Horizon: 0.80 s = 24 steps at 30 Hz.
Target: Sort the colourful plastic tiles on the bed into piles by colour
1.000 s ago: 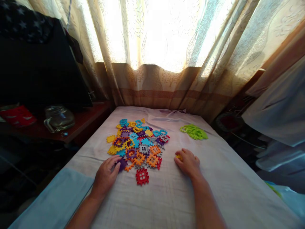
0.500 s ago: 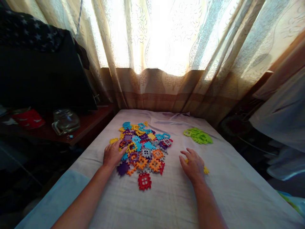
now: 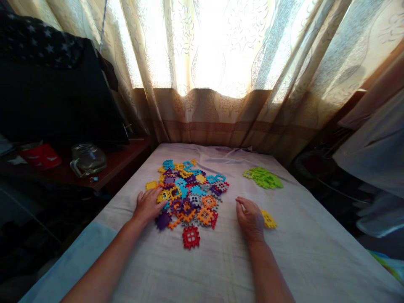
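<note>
Several interlocking plastic tiles in yellow, blue, purple, orange, grey and red lie in a loose pile [image 3: 195, 191] on the sheet-covered surface. My left hand [image 3: 147, 207] rests at the pile's left edge, fingers spread, with thumb and fingertips touching a yellow window tile [image 3: 163, 195]. To the right of the pile, my right hand [image 3: 250, 218] hovers low over the sheet, loosely curled, a small gap between thumb and fingers and nothing visible in it. Just right of it lies another yellow window tile [image 3: 269, 219], partly covered by that hand. A red window tile [image 3: 191, 237] sits nearest me.
Green tiles [image 3: 264, 177] form a separate heap at the back right. On the left, a dark red table [image 3: 118, 162] holds a glass jug [image 3: 88, 160], a red container [image 3: 41, 155] and a black screen [image 3: 57, 105]. Curtains [image 3: 205, 109] hang behind.
My right hand has moved slightly left off the yellow tile, its fingers drawing closer together. A purple tile now lies atop the orange ones, and a yellow tile shows by my left fingers.
</note>
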Motion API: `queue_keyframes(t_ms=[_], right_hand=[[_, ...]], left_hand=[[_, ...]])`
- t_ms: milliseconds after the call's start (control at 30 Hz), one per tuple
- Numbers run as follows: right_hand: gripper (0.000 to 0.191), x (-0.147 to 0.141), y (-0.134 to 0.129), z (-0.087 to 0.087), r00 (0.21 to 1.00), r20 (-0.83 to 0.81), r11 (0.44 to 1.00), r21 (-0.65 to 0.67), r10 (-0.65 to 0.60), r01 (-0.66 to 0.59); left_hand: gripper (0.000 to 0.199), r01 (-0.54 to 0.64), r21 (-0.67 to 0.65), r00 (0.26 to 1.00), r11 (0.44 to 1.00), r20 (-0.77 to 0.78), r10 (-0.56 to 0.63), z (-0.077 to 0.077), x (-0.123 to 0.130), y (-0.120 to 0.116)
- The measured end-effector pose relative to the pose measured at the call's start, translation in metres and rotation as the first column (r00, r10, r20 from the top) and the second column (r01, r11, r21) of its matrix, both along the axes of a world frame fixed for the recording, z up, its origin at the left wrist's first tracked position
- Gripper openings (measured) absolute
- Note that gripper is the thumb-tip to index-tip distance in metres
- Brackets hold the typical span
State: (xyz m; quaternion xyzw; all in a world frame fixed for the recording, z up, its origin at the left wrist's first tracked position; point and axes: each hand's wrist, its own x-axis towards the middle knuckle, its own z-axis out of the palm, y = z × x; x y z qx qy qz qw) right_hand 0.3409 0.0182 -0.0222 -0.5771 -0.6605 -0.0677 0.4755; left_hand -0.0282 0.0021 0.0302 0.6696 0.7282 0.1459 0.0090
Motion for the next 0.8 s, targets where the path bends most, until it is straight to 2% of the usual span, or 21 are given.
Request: queue_keyframes(t_ms=[67, 167, 267, 333, 400, 467, 567, 633, 700, 800], right_hand=[[0.031, -0.002, -0.001, 0.005, 1.0, -0.015, 1.0, 0.004, 0.01, -0.01], [0.033, -0.009, -0.004, 0.017, 0.997, -0.079, 1.0, -0.024, 0.013, -0.015], [0.035, -0.027, -0.01, 0.035, 0.979, -0.197, 0.981, -0.173, 0.058, -0.093], [0.035, -0.044, -0.017, 0.046, 0.947, -0.29, 0.926, -0.301, 0.14, -0.229], [0.034, -0.064, -0.023, 0.053, 0.891, -0.391, 0.845, -0.375, 0.229, -0.381], [0.035, -0.081, -0.028, 0.055, 0.823, -0.491, 0.773, -0.391, 0.284, -0.5], [0.036, -0.095, -0.029, 0.051, 0.76, -0.584, 0.714, -0.4, 0.285, -0.575], [0.034, -0.091, -0.026, 0.048, 0.756, -0.6, 0.707, -0.415, 0.261, -0.573], [0.033, -0.075, -0.02, 0.047, 0.79, -0.572, 0.731, -0.438, 0.223, -0.524], [0.034, -0.032, -0.013, 0.05, 0.895, -0.438, 0.802, -0.504, 0.085, -0.322]], left_hand=[[0.047, 0.014, -0.021, 1.0, 1.0, 0.012, -0.014, 0.004, -0.004, 0.001], [0.05, 0.021, 0.016, 0.999, 1.0, 0.03, -0.021, 0.01, -0.001, -0.002], [0.061, 0.098, 0.124, 0.983, 0.987, 0.141, -0.115, 0.016, 0.014, -0.011], [0.069, 0.191, 0.188, 0.945, 0.963, 0.229, -0.232, 0.016, 0.032, -0.018], [0.075, 0.281, 0.223, 0.899, 0.933, 0.28, -0.337, 0.012, 0.054, -0.025], [0.079, 0.349, 0.267, 0.854, 0.898, 0.303, -0.422, 0.005, 0.077, -0.03], [0.082, 0.408, 0.307, 0.815, 0.86, 0.303, -0.495, -0.007, 0.103, -0.034], [0.082, 0.429, 0.328, 0.809, 0.842, 0.275, -0.52, -0.013, 0.109, -0.032], [0.073, 0.436, 0.354, 0.822, 0.827, 0.217, -0.526, -0.013, 0.103, -0.027], [0.048, 0.369, 0.373, 0.892, 0.851, 0.114, -0.437, -0.006, 0.076, -0.011]])
